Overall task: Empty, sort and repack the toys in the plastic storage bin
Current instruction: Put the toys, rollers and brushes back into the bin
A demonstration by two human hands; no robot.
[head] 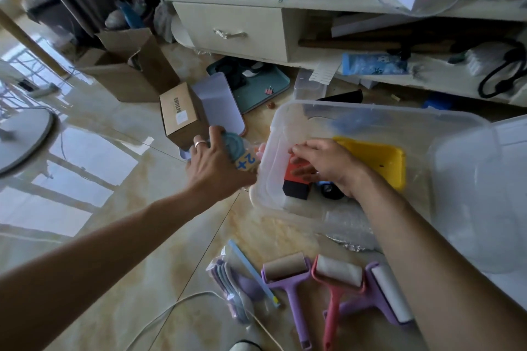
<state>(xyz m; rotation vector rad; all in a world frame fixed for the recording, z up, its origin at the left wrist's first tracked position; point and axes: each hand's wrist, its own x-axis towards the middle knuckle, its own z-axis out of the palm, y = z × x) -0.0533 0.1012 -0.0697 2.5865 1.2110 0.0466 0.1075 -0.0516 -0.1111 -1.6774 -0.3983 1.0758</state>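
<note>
Two hands were busy at once, and that was the main risk. My right hand (322, 164) was down inside the plastic storage bin (285, 117), fingers curled over the top of the red-and-black toy truck (296, 181), gripping it near the bin's left wall. My left hand (216, 157) was out over the floor just left of the bin, its fingers spread over a blue round toy (232, 144) and a wooden number block (246, 162); whether it truly gripped them or only pressed on them I could not tell.

With my attention split, I judged the truck could snag on the bin's wall as I lifted it, or tip the yellow toy (379, 157) lying right beside it. The glossy floor looked slippery, so the block could skid away from my left hand, towards the cardboard box (178, 117).

The truck's long axis seemed to run across the bin, the red end towards the left wall and a black wheel (330, 191) showing under my wrist; which end was the front was hidden by my hand. The bin itself lay with its long side running from left to right. Three rollers (333, 279) already lay sorted on the floor near me.
</note>
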